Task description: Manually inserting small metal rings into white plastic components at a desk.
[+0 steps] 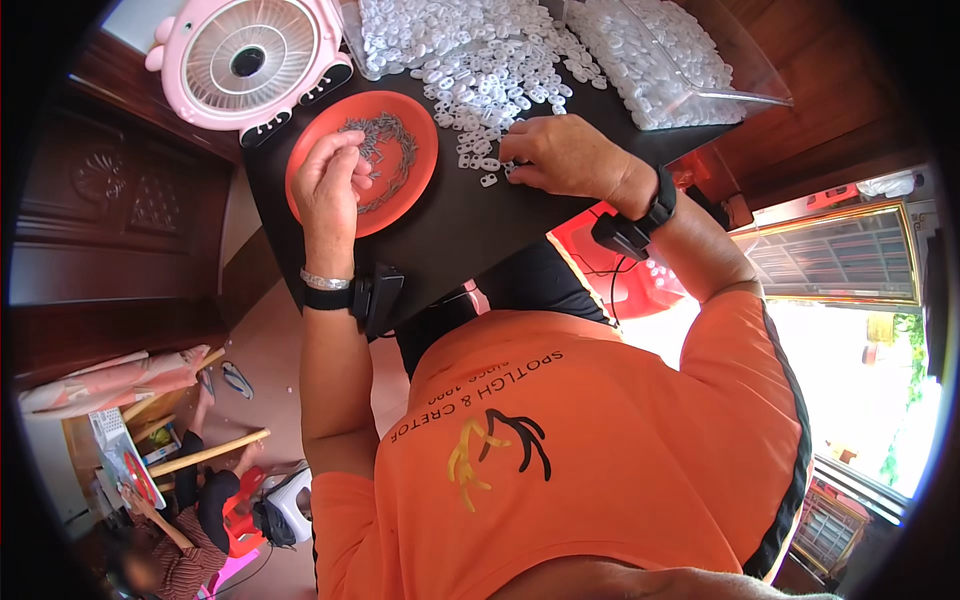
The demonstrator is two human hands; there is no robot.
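Note:
My left hand (333, 185) is over a round orange plate (425, 130) that holds many small grey metal pins (400, 165). Its fingers are curled in with the tips close together; whatever they pinch is too small to make out. Farther right, my right hand (572, 157) rests at the near edge of a spread of small white plastic pieces (490, 95), each with holes in it. The thumb and fingertips of that hand close around one of these pieces, partly hidden by the fingers. A loose white piece (488, 181) lies just left of them on the dark table (460, 235).
A pink fan (245, 62) stands at the table's far left. Clear bins of white pieces (650, 65) stand at the back and right. A red container (640, 285) is below the right edge. Another person (190, 540) sits low at the lower left.

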